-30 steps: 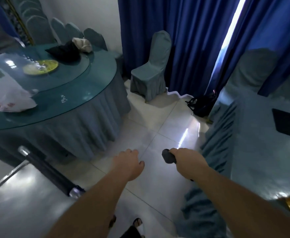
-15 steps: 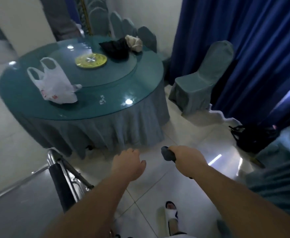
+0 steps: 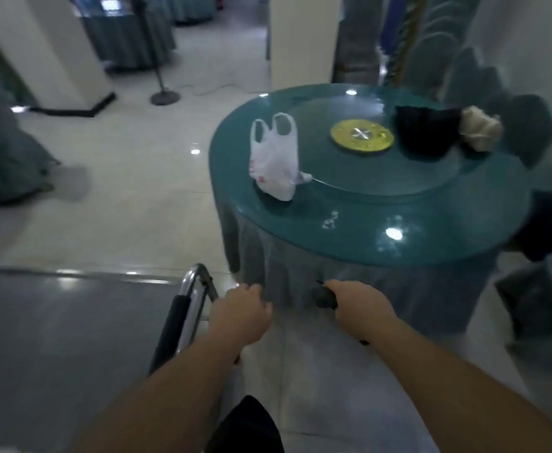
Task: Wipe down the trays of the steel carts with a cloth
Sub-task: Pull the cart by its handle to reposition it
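The steel cart's flat grey tray fills the lower left of the head view. Its handle, chrome with a black grip, stands at the tray's right end. My left hand hovers just right of that handle, fingers curled loosely and holding nothing. My right hand is further right, in front of the table skirt, closed around a small dark object; whether it is a cloth I cannot tell.
A round glass-topped table with a grey skirt stands close ahead right, bearing a white plastic bag, a yellow disc, a black bag and a beige bundle. White pillars and a post base stand beyond the tiled floor.
The view has swung left, away from the blue curtains and covered chair toward the hall. The cart tray and handle now show more fully. Both hands keep their pose.
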The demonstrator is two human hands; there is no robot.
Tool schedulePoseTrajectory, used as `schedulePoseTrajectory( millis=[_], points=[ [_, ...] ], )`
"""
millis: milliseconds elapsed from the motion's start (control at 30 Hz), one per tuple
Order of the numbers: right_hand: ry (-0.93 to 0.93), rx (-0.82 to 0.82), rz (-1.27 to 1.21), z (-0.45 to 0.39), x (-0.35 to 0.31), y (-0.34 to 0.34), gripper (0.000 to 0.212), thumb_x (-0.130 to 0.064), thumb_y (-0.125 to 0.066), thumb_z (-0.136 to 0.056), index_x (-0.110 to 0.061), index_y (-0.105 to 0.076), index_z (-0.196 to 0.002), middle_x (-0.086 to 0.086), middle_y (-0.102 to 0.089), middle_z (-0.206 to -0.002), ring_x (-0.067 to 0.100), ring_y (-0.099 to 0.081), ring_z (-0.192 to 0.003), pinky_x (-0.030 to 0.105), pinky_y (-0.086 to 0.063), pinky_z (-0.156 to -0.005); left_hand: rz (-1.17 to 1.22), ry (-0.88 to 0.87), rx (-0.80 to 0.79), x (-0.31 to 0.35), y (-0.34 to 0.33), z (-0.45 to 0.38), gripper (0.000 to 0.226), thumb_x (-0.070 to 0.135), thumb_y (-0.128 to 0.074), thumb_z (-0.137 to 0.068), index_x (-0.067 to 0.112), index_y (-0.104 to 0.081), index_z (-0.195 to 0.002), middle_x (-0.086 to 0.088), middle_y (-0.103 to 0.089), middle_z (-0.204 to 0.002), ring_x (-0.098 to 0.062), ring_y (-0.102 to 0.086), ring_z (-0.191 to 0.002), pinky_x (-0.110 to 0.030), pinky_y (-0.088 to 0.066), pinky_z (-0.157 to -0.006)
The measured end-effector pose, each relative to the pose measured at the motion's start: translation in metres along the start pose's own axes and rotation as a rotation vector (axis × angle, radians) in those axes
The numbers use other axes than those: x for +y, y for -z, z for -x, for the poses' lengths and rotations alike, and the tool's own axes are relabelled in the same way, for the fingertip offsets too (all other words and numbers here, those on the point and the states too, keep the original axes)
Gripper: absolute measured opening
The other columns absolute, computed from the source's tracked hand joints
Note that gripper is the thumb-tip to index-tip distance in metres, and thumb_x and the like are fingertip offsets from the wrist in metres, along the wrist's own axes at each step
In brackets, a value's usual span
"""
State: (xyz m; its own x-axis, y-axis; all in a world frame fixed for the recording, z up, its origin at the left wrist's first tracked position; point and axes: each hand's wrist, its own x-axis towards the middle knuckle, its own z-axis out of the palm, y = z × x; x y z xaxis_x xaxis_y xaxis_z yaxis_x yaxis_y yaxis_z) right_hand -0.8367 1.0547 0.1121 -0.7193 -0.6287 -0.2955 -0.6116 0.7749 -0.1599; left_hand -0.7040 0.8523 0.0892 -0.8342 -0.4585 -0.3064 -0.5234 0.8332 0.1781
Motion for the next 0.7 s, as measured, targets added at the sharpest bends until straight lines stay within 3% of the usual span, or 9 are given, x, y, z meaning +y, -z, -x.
schedulePoseTrajectory(
  millis=[67, 167, 233, 333, 533, 633, 700],
  points=[
    [0.094, -0.022, 0.008, -0.04, -0.02, 0.007, 0.044, -0.02, -0.051, -0.092, -0.038, -0.051, -0.132, -0.001, -0.067, -0.118, 0.027, -0.065, -0.099, 0.036, -0.049, -0.073, 0.041, 0.103, 0.035, -0.025, 0.012, -0.015, 0.047, 0.052, -0.04, -0.099, 0.023, -0.058, -0.132, -0.006, -0.06, -0.133, -0.031, -0.059, -0.125, -0.047, -0.05, -0.101],
    [0.247, -0.052, 0.031, -0.104, -0.057, 0.017, 0.04, -0.021, -0.056, -0.091, -0.037, -0.052, -0.128, -0.002, -0.065, -0.115, 0.025, -0.062, -0.095, 0.035, -0.044, -0.069, 0.094, 0.241, 0.09, -0.067, 0.026, -0.043, 0.04, 0.05, -0.045, -0.099, 0.023, -0.062, -0.125, -0.006, -0.061, -0.129, -0.029, -0.061, -0.118, -0.046, -0.053, -0.099],
    [0.318, -0.064, 0.058, -0.147, -0.085, 0.023, 0.047, -0.019, -0.059, -0.089, -0.038, -0.049, -0.131, -0.002, -0.064, -0.115, 0.024, -0.058, -0.09, 0.036, -0.043, -0.069, 0.115, 0.308, 0.108, -0.09, 0.031, -0.065, 0.038, 0.048, -0.046, -0.101, 0.022, -0.061, -0.125, -0.004, -0.061, -0.125, -0.028, -0.061, -0.114, -0.045, -0.053, -0.098],
    [0.393, -0.05, 0.097, -0.207, -0.128, 0.031, 0.054, -0.016, -0.055, -0.092, -0.039, -0.046, -0.14, -0.002, -0.064, -0.121, 0.027, -0.063, -0.1, 0.039, -0.049, -0.074, 0.101, 0.372, 0.123, -0.122, 0.038, -0.1, 0.042, 0.047, -0.042, -0.104, 0.02, -0.059, -0.132, -0.006, -0.062, -0.13, -0.028, -0.059, -0.118, -0.043, -0.051, -0.099],
    [0.56, -0.107, 0.228, -0.297, -0.21, 0.047, 0.047, -0.011, -0.053, -0.093, -0.032, -0.052, -0.135, -0.003, -0.064, -0.121, 0.023, -0.064, -0.103, 0.035, -0.047, -0.075, 0.15, 0.47, 0.091, -0.193, 0.063, -0.14, 0.047, 0.047, -0.04, -0.105, 0.019, -0.053, -0.14, -0.007, -0.058, -0.137, -0.028, -0.055, -0.125, -0.043, -0.048, -0.101],
    [0.644, -0.159, 0.281, -0.333, -0.258, 0.049, 0.042, -0.011, -0.053, -0.093, -0.029, -0.053, -0.131, -0.002, -0.063, -0.115, 0.023, -0.058, -0.091, 0.035, -0.042, -0.07, 0.156, 0.58, 0.101, -0.231, 0.069, -0.143, 0.046, 0.048, -0.04, -0.104, 0.02, -0.054, -0.137, -0.006, -0.059, -0.135, -0.028, -0.056, -0.124, -0.042, -0.046, -0.099],
    [0.722, -0.191, 0.321, -0.355, -0.293, 0.046, 0.036, -0.012, -0.052, -0.094, -0.029, -0.053, -0.126, -0.003, -0.061, -0.107, 0.023, -0.06, -0.094, 0.035, -0.043, -0.071, 0.195, 0.675, 0.102, -0.253, 0.068, -0.14, 0.047, 0.049, -0.039, -0.104, 0.021, -0.054, -0.139, -0.006, -0.058, -0.138, -0.028, -0.056, -0.126, -0.044, -0.045, -0.102]
  ],
)
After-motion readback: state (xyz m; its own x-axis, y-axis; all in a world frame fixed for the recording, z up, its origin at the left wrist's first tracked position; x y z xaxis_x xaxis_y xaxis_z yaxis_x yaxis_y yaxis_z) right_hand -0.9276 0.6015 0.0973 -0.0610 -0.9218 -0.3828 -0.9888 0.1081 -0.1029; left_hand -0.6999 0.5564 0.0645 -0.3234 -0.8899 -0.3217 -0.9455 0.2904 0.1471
